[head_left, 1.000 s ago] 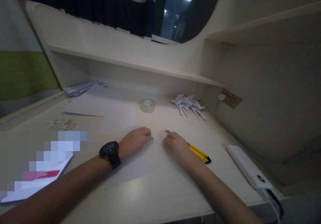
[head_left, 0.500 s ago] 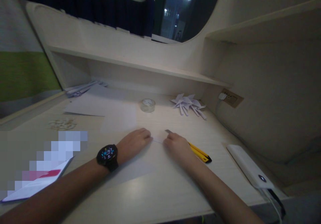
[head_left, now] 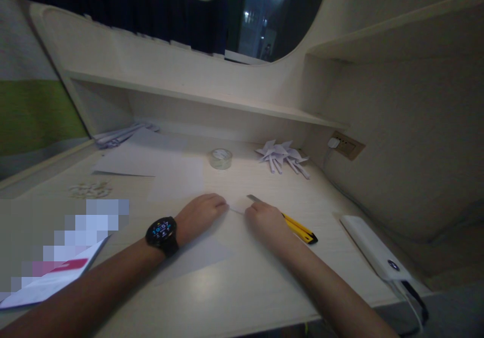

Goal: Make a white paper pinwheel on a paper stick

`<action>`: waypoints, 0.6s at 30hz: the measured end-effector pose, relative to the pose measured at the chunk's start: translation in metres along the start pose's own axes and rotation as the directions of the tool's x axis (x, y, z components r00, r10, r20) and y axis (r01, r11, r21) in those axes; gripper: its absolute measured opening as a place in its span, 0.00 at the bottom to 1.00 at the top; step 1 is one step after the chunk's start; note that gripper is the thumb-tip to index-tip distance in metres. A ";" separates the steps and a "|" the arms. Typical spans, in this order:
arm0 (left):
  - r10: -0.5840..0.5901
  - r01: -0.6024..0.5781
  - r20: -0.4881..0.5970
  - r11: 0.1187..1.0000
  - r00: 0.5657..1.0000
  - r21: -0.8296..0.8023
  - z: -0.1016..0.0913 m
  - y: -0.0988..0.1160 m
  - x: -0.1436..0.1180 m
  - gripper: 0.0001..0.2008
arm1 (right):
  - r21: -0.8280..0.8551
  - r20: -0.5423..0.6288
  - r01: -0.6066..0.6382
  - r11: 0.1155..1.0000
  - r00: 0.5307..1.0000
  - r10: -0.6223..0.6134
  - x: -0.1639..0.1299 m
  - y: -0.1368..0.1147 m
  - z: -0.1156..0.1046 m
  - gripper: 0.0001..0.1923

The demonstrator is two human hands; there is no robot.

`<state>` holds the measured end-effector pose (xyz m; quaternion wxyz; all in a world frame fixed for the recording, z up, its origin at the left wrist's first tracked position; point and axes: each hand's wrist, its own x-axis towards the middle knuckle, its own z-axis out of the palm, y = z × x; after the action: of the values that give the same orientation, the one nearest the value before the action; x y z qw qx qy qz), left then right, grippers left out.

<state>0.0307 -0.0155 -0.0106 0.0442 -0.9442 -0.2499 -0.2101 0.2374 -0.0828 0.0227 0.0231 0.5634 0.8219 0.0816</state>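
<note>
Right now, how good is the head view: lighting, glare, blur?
Head view: dim overall; bright glare only from lights in the window; wide-angle bending of the shelf; a pixelated patch at lower left; both hands, left hand and right hand, fairly sharp.

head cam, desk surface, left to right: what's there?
Booklet → watch → left hand → right hand → yellow utility knife → white power bank.

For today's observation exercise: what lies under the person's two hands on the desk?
A white paper sheet lies under both the left hand and right hand; the part they press, and any fold there, is covered.
</note>
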 end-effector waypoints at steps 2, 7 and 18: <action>0.000 -0.001 0.040 1.000 0.999 0.013 -0.006 0.001 0.004 0.11 | 0.042 0.000 -0.014 0.999 1.000 0.014 0.000 0.005 -0.002 0.09; 0.021 -0.012 0.097 0.996 0.995 -0.093 -0.014 -0.003 0.009 0.10 | 0.071 -0.015 -0.026 0.997 1.000 0.027 -0.001 0.009 -0.002 0.09; 0.044 -0.013 0.084 0.942 0.995 -0.334 -0.003 -0.030 0.026 0.11 | 0.182 -0.090 -0.012 0.983 0.996 0.028 -0.003 0.019 0.002 0.09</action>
<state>0.0349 0.0216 0.0026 -0.1242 -0.9502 -0.1988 -0.2056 0.2562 -0.0790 0.0240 -0.0671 0.5670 0.8204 0.0325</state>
